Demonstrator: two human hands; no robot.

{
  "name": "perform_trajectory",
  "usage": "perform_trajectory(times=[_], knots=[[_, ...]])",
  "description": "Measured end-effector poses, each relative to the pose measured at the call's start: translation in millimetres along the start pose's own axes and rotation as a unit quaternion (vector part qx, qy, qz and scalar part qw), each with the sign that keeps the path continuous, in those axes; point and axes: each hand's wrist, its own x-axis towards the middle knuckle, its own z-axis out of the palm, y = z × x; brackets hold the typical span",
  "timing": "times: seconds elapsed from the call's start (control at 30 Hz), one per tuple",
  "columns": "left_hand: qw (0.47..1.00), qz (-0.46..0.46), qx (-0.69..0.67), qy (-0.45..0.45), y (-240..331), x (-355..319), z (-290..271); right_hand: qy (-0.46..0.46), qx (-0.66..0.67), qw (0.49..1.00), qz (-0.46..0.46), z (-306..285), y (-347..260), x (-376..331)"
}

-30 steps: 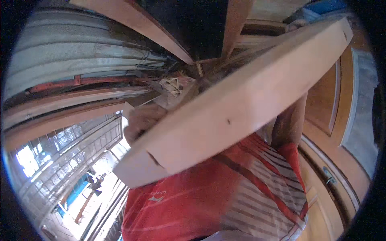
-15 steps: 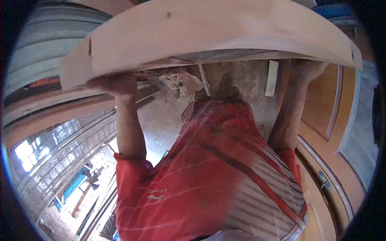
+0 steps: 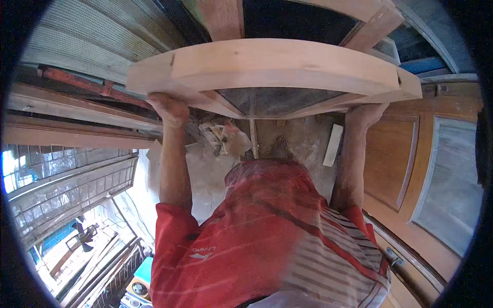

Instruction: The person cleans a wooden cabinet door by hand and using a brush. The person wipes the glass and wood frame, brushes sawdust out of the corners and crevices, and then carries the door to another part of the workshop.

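A: The person held a pale curved wooden frame (image 3: 272, 66) up in front of the chest, one hand at each end. The left hand (image 3: 169, 109) was closed under the left end, the right hand (image 3: 365, 114) wrapped under the right end; the fingertips were hidden behind the wood, so how firmly they gripped could not be told.

B: What could have gone wrong?

A: With only 2 holds under so wide a piece, it looked liable to tip or slip off a palm. It sat close to the upright timbers (image 3: 221, 18) above, and a knock there seemed possible.

B: And underfoot?

A: A dusty concrete floor (image 3: 303, 138) carried crumpled paper scraps (image 3: 222, 137) and a small pale wood offcut (image 3: 333, 145), likely trip hazards. A panelled wooden door (image 3: 390, 164) lay at the right, and corrugated metal sheeting (image 3: 97, 38) stood at the upper left.
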Motion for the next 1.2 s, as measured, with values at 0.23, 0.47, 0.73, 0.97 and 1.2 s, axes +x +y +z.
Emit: perform_trajectory(times=[0.23,0.47,0.73,0.97,1.2], knots=[[0.996,0.05,0.038,-0.056,-1.1,0.2,48.3,0.007,0.178,0.982,0.058,-12.9,48.4,44.0],[0.99,-0.083,-0.102,-0.058,37.2,62.2,83.5,-0.012,0.059,0.995,0.084,16.5,48.4,57.3],[0.996,-0.006,-0.084,-0.041,64.4,72.3,106.8,-0.019,0.068,0.997,0.015,32.9,48.5,68.2],[0.991,-0.075,-0.082,-0.069,57.2,67.5,110.2,-0.008,0.284,0.957,0.063,45.7,-7.6,54.5],[0.979,-0.091,-0.174,-0.049,27.9,26.2,72.6,-0.015,0.245,0.957,0.154,14.9,-30.8,23.9]])
